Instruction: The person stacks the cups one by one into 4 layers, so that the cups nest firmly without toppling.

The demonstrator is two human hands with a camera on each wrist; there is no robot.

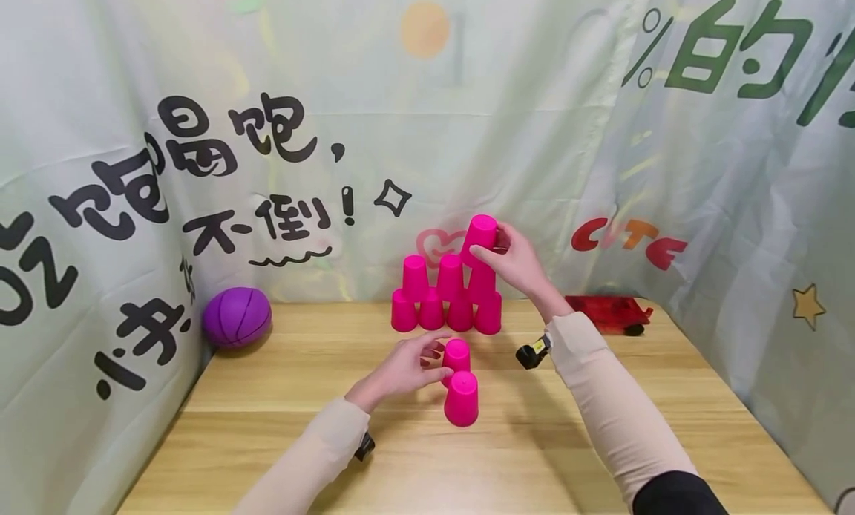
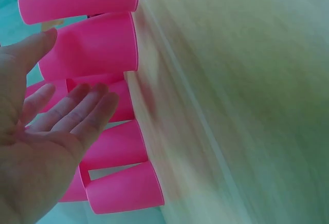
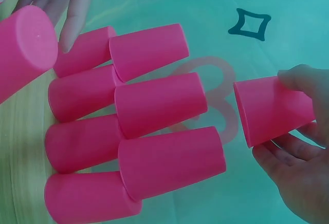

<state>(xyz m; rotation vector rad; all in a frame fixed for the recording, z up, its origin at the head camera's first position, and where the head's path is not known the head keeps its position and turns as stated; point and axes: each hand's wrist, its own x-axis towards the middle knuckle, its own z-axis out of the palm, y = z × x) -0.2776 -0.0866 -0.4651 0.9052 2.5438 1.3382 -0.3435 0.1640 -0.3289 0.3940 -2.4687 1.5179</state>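
Observation:
My right hand (image 1: 519, 261) grips an upside-down pink cup (image 1: 482, 233) by its sides. In the right wrist view, a gap separates this held cup (image 3: 272, 111) from the stack. Below it stand two rows of pink cups: several in the bottom row (image 1: 404, 312) and three in the upper row (image 1: 415, 277), all mouth down. My left hand (image 1: 404, 363), its fingers spread and slightly bent, is beside a loose pink cup (image 1: 457, 355) in front of the stack. Another pink cup (image 1: 462, 401) stands nearer to me. In the left wrist view, the palm (image 2: 46, 152) holds nothing.
A purple ball (image 1: 237, 317) sits at the table's back left corner. A red toy vehicle (image 1: 608, 315) lies at the back right, partly behind my right arm. Printed cloth (image 1: 361, 151) hangs close behind the wooden table (image 1: 280, 411).

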